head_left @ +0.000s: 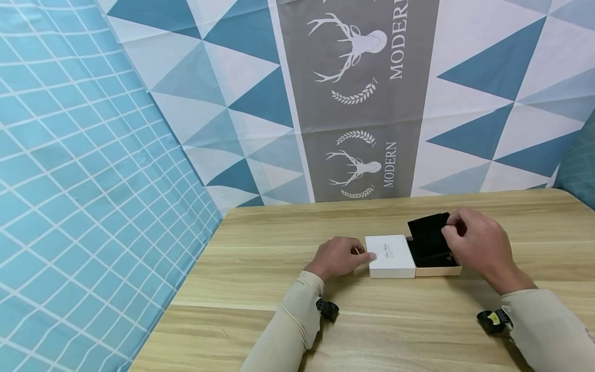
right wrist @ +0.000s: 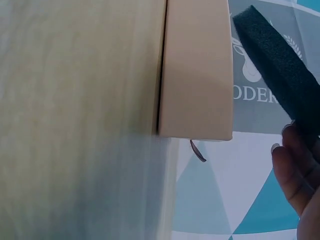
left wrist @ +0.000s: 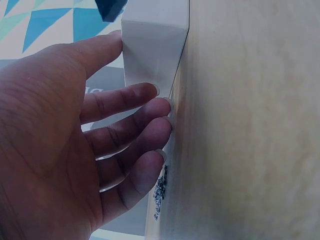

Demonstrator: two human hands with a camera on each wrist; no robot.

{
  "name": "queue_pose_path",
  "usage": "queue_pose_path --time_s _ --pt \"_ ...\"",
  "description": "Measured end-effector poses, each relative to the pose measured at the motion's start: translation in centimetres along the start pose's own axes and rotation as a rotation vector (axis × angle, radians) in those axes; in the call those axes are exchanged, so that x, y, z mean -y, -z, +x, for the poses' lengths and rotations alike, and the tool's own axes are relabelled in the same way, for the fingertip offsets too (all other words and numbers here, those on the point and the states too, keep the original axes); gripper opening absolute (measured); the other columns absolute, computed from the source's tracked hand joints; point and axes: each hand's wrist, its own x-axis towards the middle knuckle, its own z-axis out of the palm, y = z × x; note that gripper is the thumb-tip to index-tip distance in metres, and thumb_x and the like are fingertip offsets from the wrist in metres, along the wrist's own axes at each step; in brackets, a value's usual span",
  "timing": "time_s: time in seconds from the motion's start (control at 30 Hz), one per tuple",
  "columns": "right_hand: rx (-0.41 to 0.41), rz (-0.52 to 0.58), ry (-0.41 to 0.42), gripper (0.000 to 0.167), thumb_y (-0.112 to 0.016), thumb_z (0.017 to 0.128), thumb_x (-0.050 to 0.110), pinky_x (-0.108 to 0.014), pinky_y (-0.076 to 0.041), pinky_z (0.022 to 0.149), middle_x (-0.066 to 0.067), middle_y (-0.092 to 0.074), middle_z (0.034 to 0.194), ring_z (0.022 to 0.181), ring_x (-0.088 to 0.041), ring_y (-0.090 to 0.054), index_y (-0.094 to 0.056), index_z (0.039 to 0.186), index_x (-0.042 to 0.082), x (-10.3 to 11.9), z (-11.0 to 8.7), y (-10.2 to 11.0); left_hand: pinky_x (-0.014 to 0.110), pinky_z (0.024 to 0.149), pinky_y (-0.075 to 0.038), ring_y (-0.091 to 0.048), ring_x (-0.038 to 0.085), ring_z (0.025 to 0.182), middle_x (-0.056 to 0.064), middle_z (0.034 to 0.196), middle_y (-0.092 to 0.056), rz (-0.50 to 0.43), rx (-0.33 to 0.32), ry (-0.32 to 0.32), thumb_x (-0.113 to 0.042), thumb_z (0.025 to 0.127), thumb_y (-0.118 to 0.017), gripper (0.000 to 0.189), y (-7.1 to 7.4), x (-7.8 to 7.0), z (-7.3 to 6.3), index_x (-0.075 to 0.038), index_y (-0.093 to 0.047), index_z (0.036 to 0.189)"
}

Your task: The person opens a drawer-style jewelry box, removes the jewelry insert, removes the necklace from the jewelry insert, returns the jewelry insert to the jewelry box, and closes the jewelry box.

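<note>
On the table sits a small drawer-style box: a white sleeve (head_left: 389,256) with fine dark lettering, and a peach-coloured drawer (head_left: 437,271) pulled out to its right. Black lining shows inside the drawer. Between its thumb and fingers my right hand (head_left: 483,245) pinches a black foam pad (right wrist: 277,60), raised and tilted above the drawer. A small brown ribbon tab (right wrist: 198,151) sticks out from the drawer's end. My left hand (head_left: 338,256) touches the sleeve's left end with its thumb, its other fingers loosely bent beside it.
The box stands toward the back of a wood-grain table (head_left: 260,279). Behind it hangs a patterned cloth (head_left: 358,103) with triangles and deer heads; a blue checked cloth (head_left: 83,170) hangs on the left. Each wrist wears a black camera strap (head_left: 327,310).
</note>
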Motion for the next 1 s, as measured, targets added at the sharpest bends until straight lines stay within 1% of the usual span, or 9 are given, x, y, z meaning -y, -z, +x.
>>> queue_pose_path --time_s 0.23,0.5,0.7,0.87,1.0 --pt "0.08 0.004 -0.054 0.007 -0.056 0.087 0.008 -0.035 -0.036 0.053 -0.001 -0.058 0.069 0.057 -0.017 -0.046 -0.061 0.083 0.01 0.12 -0.02 0.23 0.026 0.069 -0.044 -0.056 0.0 0.073 -0.02 0.081 -0.062 -0.015 0.001 0.008 -0.059 0.093 -0.061 0.033 0.04 -0.18 0.02 -0.029 -0.074 0.092" --pt "0.127 -0.008 -0.089 0.006 -0.056 0.087 0.008 -0.035 -0.036 0.053 0.0 -0.056 0.067 0.056 -0.018 -0.046 -0.061 0.083 0.01 -0.03 -0.06 0.34 0.026 0.069 -0.044 -0.056 0.0 0.074 -0.02 0.081 -0.062 -0.015 0.007 0.013 -0.059 0.094 -0.06 0.033 0.01 -0.26 -0.01 -0.029 -0.074 0.092" --pt "0.181 -0.023 -0.119 0.007 -0.055 0.087 0.01 -0.035 -0.034 0.052 0.002 -0.053 0.064 0.056 -0.017 -0.045 -0.06 0.082 0.009 -0.05 0.02 0.42 0.027 0.069 -0.044 -0.056 0.0 0.074 -0.02 0.082 -0.062 -0.019 0.013 0.02 -0.059 0.094 -0.06 0.033 -0.01 -0.29 0.0 -0.029 -0.074 0.092" --pt "0.208 -0.037 -0.128 0.008 -0.055 0.088 0.011 -0.034 -0.033 0.052 0.002 -0.052 0.064 0.055 -0.017 -0.044 -0.059 0.081 0.01 -0.1 0.01 0.37 0.027 0.069 -0.044 -0.056 0.0 0.074 -0.019 0.082 -0.062 -0.027 0.016 0.03 -0.06 0.093 -0.06 0.034 0.03 -0.21 -0.03 -0.029 -0.074 0.092" --pt "0.216 -0.037 -0.121 0.009 -0.056 0.088 0.01 -0.034 -0.032 0.05 0.003 -0.051 0.063 0.055 -0.016 -0.043 -0.059 0.08 0.011 -0.16 0.01 0.24 0.027 0.069 -0.044 -0.055 0.001 0.074 -0.019 0.082 -0.062 -0.03 0.012 0.033 -0.06 0.093 -0.06 0.034 0.0 -0.08 0.01 -0.029 -0.074 0.092"
